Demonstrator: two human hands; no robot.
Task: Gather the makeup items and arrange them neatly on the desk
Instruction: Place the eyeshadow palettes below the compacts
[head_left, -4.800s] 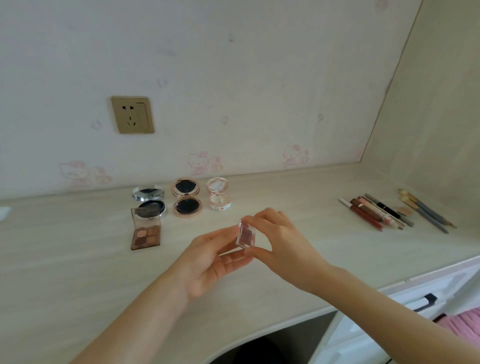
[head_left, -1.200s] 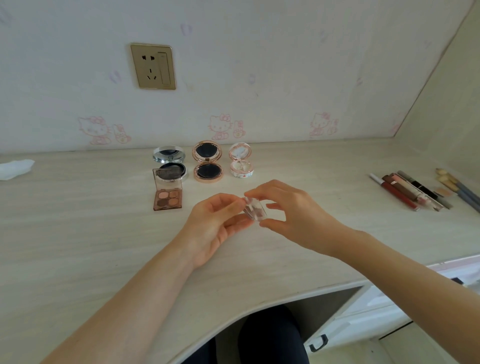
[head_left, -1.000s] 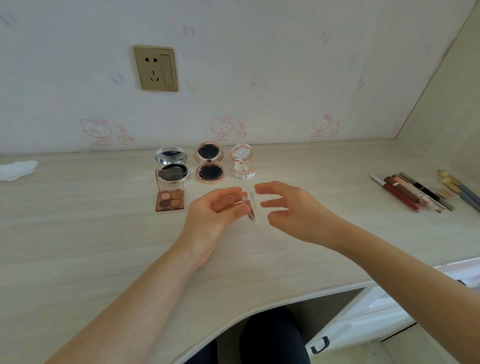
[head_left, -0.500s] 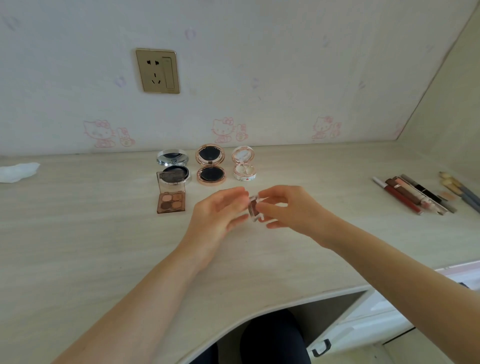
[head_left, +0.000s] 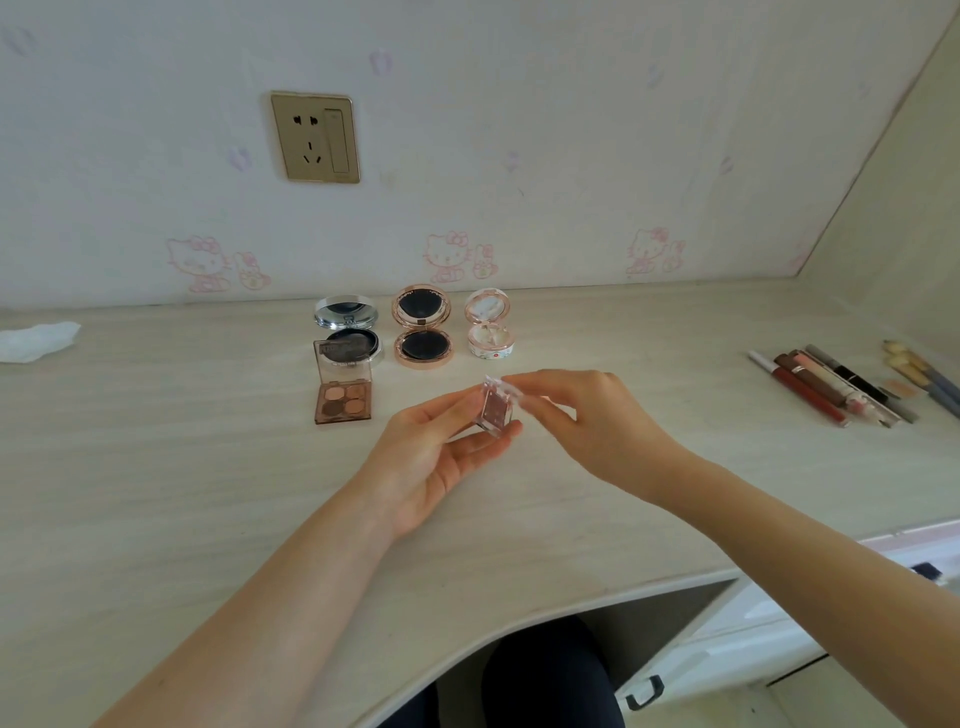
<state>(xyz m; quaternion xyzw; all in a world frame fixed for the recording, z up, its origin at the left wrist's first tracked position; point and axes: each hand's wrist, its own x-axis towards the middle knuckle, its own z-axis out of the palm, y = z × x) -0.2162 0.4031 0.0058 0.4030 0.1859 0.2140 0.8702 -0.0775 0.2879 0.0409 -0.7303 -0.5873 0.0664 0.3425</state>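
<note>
Pale wood-grain table (head_left: 156, 493) is seen beneath a small clear square case (head_left: 496, 411) with a mauve pan, held above its middle. It is stood on edge, pan turned nearward. It is pinched by the left hand (head_left: 441, 457); its raised lid is gripped by the right hand (head_left: 582, 415), whereas half a second earlier it was shut.

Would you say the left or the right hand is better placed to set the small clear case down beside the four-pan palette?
Probably the left hand: it cradles the small clear case and sits nearer the four-pan palette.

No legible txt or labels
</note>
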